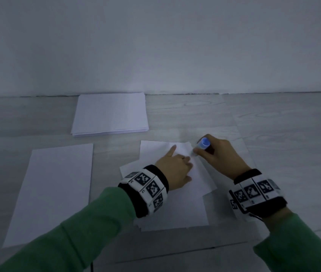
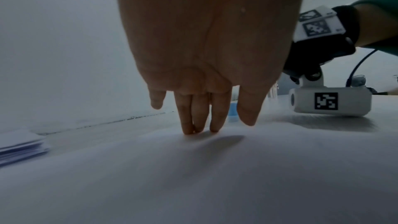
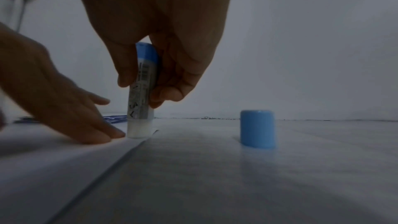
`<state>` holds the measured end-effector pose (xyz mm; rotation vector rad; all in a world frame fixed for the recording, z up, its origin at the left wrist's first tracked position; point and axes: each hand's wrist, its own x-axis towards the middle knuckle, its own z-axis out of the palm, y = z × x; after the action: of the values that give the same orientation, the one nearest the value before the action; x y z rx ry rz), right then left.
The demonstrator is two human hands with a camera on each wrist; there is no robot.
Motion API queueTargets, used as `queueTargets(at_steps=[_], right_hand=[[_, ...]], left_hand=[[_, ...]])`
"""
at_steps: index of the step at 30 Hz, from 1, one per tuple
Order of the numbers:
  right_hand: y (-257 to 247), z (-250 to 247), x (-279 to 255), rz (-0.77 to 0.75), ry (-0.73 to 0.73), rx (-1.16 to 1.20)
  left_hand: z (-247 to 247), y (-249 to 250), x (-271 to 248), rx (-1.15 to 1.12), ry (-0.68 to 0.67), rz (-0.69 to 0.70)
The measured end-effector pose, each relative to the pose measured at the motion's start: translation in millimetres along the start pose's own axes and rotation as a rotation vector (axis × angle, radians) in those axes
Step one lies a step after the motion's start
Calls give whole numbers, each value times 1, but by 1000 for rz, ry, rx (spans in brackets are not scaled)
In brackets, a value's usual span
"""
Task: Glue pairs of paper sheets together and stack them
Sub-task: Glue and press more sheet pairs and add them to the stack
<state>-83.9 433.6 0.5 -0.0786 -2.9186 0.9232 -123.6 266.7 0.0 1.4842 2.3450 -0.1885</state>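
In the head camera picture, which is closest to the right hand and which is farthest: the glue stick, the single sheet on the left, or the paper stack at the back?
1. Glue stick: held in the right hand.
2. Paper stack: at the back, left of that hand.
3. Single sheet: far left, beyond the left hand.

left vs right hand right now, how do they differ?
The left hand lies with straight fingers pressing the sheet flat; the right hand curls round the glue stick. The left holds nothing; the right stands the stick upright, its tip on the sheet's edge. The cap stands apart on the right hand's side. Both work on the same sheet, close together.
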Motion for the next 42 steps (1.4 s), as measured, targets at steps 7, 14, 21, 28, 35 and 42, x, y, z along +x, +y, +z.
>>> queueTargets(at_steps=[7,14,21,28,35,42], right_hand=[[2,-10,-45,-92,-39,81],[4,-24,-78,-53,-130,85],[21,-44,-96,277,242,767],[15,-35,-91,342,289,519],[13,-23,-79,344,237,160],[18,-22,-80,389,197,218]], left_hand=[[-3,3,0,53,-29,-20],[2,6,-4,35,-52,-44],[13,3,-8,-123,-71,-36],[16,-7,-18,-172,-134,6],[12,-17,-39,-297,-87,-66],[25,-43,-110,-592,133,-266]])
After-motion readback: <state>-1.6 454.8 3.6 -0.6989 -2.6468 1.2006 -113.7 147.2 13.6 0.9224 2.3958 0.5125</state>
